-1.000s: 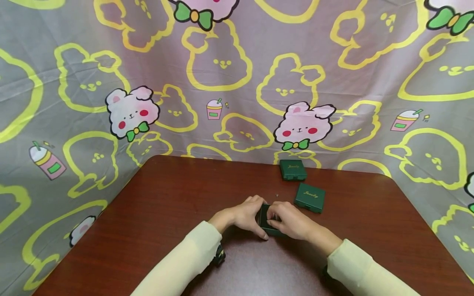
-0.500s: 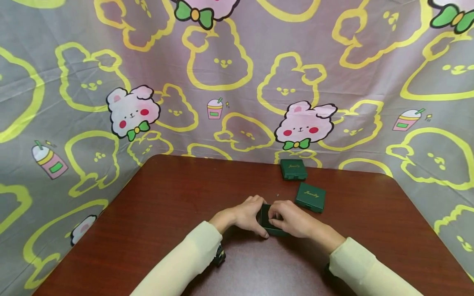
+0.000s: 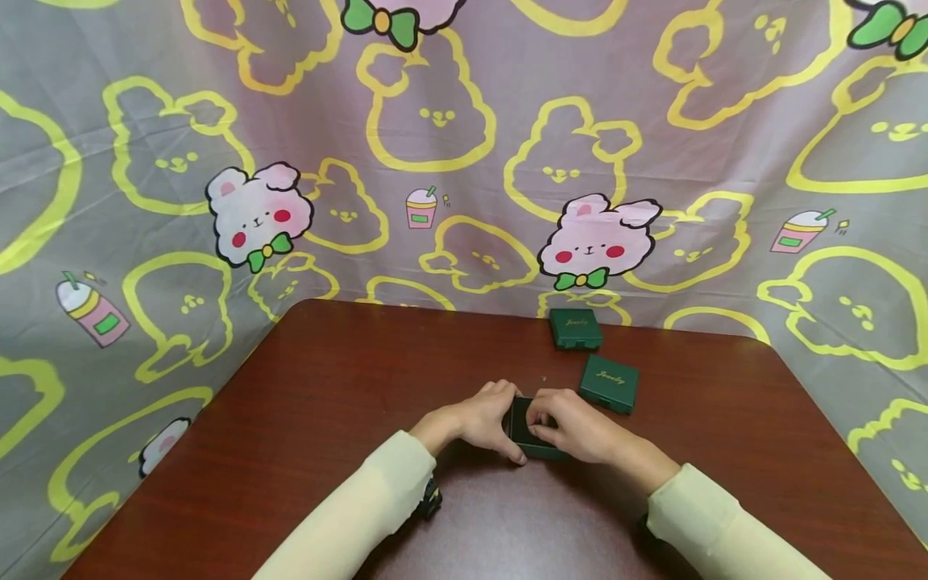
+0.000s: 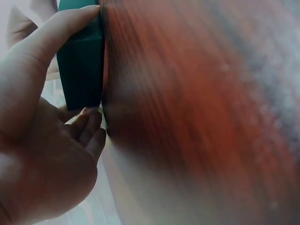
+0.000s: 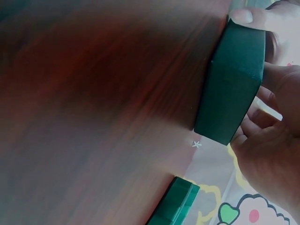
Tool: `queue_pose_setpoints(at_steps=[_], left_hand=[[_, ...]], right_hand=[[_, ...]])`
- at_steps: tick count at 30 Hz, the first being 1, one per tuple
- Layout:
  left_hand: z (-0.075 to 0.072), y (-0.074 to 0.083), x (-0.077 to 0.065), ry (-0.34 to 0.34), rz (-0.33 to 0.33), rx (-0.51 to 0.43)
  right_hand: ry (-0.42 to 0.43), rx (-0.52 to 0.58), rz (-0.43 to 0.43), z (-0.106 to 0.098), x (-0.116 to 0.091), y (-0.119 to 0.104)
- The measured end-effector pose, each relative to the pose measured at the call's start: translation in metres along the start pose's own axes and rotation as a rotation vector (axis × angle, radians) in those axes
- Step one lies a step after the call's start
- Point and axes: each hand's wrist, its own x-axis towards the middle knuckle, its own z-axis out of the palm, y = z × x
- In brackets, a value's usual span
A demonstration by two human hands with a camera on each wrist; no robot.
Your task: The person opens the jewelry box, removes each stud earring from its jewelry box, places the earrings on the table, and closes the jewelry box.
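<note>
A small dark green jewelry box [image 3: 544,453] with a black inside stands on the table between the hands. My left hand [image 3: 482,420] holds it from the left, thumb on the near side and fingers round the far side; the left wrist view shows that thumb pressing the green wall [image 4: 82,70]. Over the black inside, my right hand [image 3: 576,425] has its fingers curled with their tips down at the box. Whether they pinch something small cannot be made out. In the right wrist view, the right hand [image 5: 276,122] is beside the box's green side [image 5: 229,89].
Two closed green boxes with gold "Jewelry" lettering lie behind and to the right, one nearer [image 3: 609,383] and one farther [image 3: 576,329]. A tiny silvery star-shaped piece [image 5: 197,144] lies on the brown table [image 3: 362,362]. A patterned cloth [image 3: 464,161] hangs behind.
The right hand has shifted very slightly to the right over the box. The left hand keeps its hold, and the other boxes stay where they were.
</note>
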Motion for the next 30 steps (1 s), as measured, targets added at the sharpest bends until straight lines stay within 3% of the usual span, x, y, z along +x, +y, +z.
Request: queue_pose_setpoints(at_steps=[30], left_hand=[[0.0013,0.0015,0.0012,-0.001,-0.030,0.019]], right_hand=[[-0.014,0.014,-0.052,-0.0031,0.0010,0.0062]])
